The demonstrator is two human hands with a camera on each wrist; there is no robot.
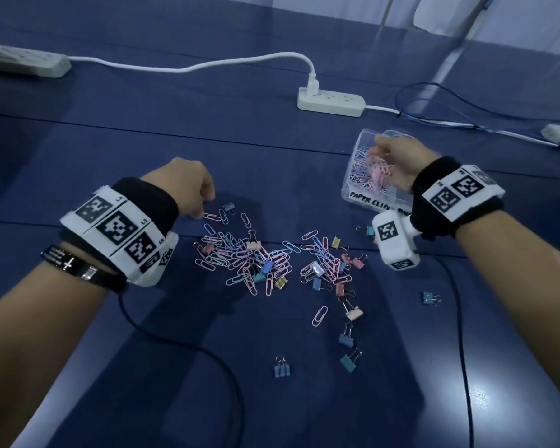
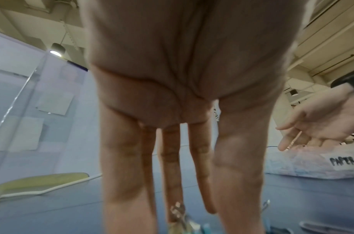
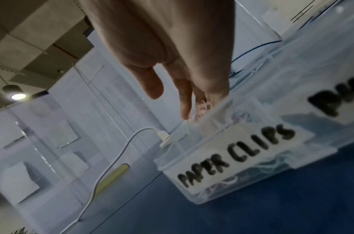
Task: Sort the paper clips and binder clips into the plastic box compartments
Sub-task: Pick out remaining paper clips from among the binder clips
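1. Nearest the person: stray binder clips (image 1: 347, 359) lie singly on the blue table (image 1: 143, 399), apart from either hand.
2. Mid-table: the mixed pile of paper clips (image 1: 256, 260) and more binder clips lies between the two forearms.
3. Left hand (image 1: 188, 185): poised at the pile's far left edge, fingers pointing down at a pink paper clip (image 1: 211, 216). In the left wrist view the fingers hang straight and nothing is gripped. That clip's long axis runs roughly left to right.
4. Right hand (image 1: 398, 163): over the plastic box (image 1: 349, 192), above the compartment labelled PAPER CLIPS (image 3: 232, 158), fingers loosely spread, pink clips just under the palm. Whether any clip is pinched cannot be told.
5. Judgement: the left hand is nearer the pile and suits the next pick; the box lies right of the pile.
6. Farthest: a power strip (image 1: 332, 101).
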